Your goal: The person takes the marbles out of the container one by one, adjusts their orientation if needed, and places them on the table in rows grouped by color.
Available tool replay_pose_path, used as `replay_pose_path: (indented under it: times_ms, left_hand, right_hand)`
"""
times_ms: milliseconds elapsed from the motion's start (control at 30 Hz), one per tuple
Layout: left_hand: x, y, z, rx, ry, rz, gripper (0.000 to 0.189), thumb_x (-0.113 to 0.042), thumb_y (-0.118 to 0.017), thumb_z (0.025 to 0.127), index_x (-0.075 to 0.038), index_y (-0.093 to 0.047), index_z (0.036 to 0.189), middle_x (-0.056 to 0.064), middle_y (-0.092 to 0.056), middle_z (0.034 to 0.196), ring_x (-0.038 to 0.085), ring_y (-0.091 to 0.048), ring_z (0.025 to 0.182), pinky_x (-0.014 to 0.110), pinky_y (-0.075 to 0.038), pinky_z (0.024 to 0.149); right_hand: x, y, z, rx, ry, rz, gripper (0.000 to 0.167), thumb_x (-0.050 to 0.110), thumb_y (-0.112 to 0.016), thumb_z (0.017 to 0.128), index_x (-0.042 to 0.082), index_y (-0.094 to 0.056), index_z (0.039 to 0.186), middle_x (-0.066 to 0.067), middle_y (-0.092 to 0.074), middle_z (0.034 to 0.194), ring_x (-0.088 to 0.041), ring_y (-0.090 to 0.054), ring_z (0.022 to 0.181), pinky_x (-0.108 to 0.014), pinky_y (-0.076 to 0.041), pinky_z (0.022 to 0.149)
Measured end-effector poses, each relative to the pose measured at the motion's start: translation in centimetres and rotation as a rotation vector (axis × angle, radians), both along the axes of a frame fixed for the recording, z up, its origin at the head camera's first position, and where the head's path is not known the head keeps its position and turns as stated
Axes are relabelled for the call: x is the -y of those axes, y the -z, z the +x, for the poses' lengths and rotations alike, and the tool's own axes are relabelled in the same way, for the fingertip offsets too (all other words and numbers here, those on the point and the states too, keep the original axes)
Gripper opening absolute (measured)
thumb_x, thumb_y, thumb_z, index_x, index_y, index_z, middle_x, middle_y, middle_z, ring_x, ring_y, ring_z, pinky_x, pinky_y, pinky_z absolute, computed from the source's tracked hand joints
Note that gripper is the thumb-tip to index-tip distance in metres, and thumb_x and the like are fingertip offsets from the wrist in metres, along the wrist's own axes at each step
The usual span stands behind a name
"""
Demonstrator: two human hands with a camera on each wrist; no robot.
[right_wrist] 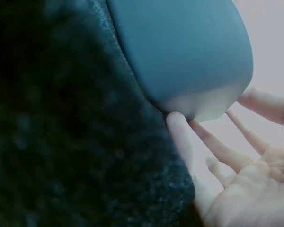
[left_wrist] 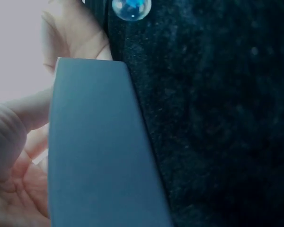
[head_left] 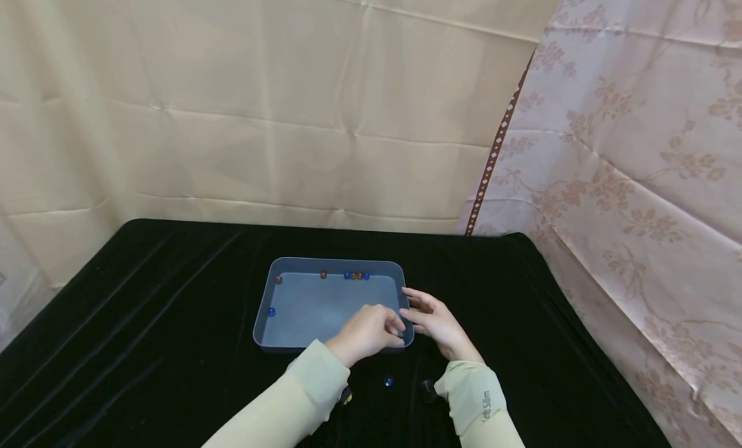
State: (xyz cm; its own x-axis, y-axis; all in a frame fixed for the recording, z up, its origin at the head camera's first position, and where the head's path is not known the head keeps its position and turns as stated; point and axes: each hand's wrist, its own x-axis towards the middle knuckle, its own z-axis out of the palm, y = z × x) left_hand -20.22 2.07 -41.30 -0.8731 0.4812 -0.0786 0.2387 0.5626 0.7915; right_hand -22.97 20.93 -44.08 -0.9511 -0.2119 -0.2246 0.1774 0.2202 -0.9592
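A blue-grey rectangular tray [head_left: 324, 265] lies on the black cloth, with several blue and brown marbles inside along its far and left walls. My left hand [head_left: 371, 329] reaches over the front wall into the right front corner, its fingers bent downward; whether they pinch anything is hidden. My right hand [head_left: 437, 322] is at the tray's right end, fingers extended and touching its outside. In the right wrist view, fingertips of the right hand [right_wrist: 246, 170] meet the tray's [right_wrist: 189, 52] lower edge. The left wrist view shows the tray's outer wall [left_wrist: 94, 142] covering much of the left hand [left_wrist: 19, 156].
One blue marble [head_left: 388, 382] lies on the black cloth [head_left: 174, 345] in front of the tray, between the forearms; the left wrist view shows it as a clear marble [left_wrist: 131, 8] with a blue core. Pale curtains [head_left: 232, 113] hang behind and to the right of the table.
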Motion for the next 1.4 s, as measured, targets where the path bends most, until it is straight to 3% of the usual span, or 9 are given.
replay_pose_path:
  times_ms: [500, 1033, 1400]
  left_hand:
    - [-0.3, 1.5, -0.9, 0.026, 0.032, 0.012, 0.011, -0.014, -0.074, 0.089, -0.01, -0.077, 0.098, 0.002, -0.075, 0.091, 0.013, -0.068, 0.083, 0.028, -0.055, 0.077]
    - [-0.2, 1.6, -1.0, 0.12, 0.018, 0.018, 0.014, -0.018, -0.073, 0.09, -0.009, -0.076, 0.101, 0.003, -0.075, 0.09, 0.013, -0.064, 0.076, 0.029, -0.051, 0.072]
    - [-0.3, 1.6, -1.0, 0.127, 0.022, -0.027, 0.014, -0.019, -0.07, 0.092, -0.01, -0.075, 0.101, 0.003, -0.074, 0.095, 0.018, -0.067, 0.087, 0.04, -0.053, 0.083]
  right_hand:
    - [0.0, 0.1, 0.1, -0.006, 0.01, -0.009, 0.05, 0.016, -0.059, 0.098, 0.014, -0.047, 0.146, -0.022, -0.043, 0.15, -0.038, -0.052, 0.13, -0.048, -0.05, 0.1]
    - [-0.1, 0.0, 0.2, -0.014, -0.008, 0.005, 0.051, 0.015, -0.059, 0.098, 0.012, -0.045, 0.147, -0.024, -0.041, 0.151, -0.04, -0.049, 0.132, -0.048, -0.05, 0.101]
    - [0.0, -0.1, 0.1, -0.005, -0.006, -0.007, 0.05, 0.016, -0.058, 0.099, 0.013, -0.046, 0.147, -0.022, -0.042, 0.151, -0.038, -0.05, 0.131, -0.049, -0.05, 0.101]
